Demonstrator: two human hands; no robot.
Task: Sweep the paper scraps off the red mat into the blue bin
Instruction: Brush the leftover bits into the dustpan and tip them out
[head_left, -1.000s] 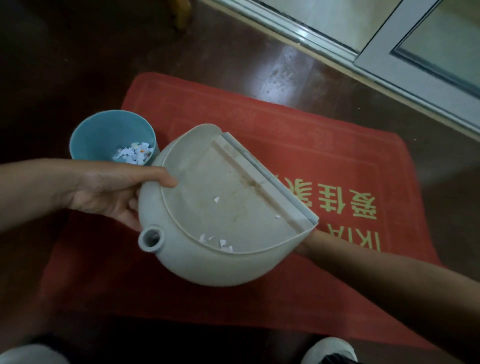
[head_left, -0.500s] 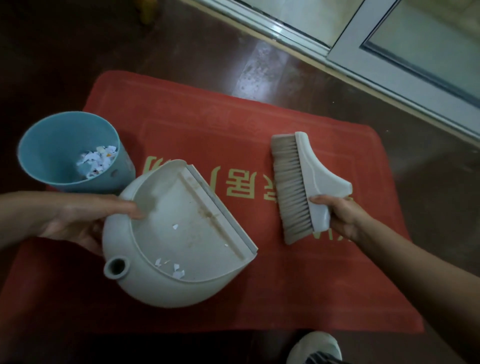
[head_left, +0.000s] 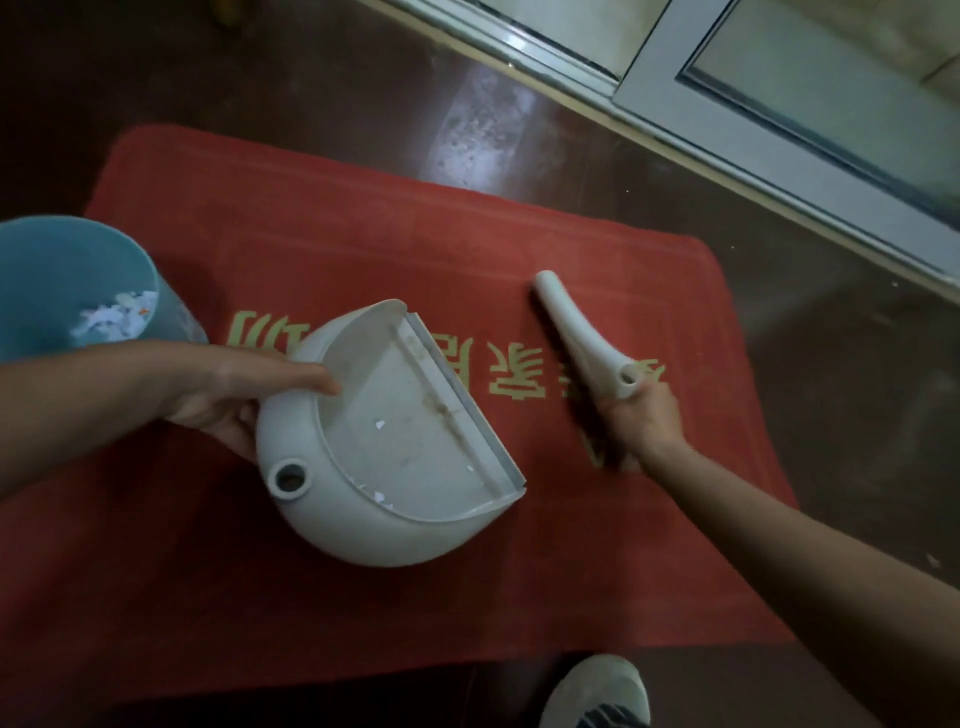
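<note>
Bin (head_left: 36, 280) left of dustpan (head_left: 363, 540) – brush (head_left: 576, 338) to its right – mat (head_left: 311, 218) beneath both

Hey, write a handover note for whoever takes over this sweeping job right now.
Left hand grips the dustpan by its rim, over the red mat.
Right hand holds the brush above the mat.
Blue bin is at the left, by the mat's corner.
Done: a heap of paper scraps lies in the bin.
Left: tip the stray scraps in the dustpan into the bin. I see none on the mat.
</note>
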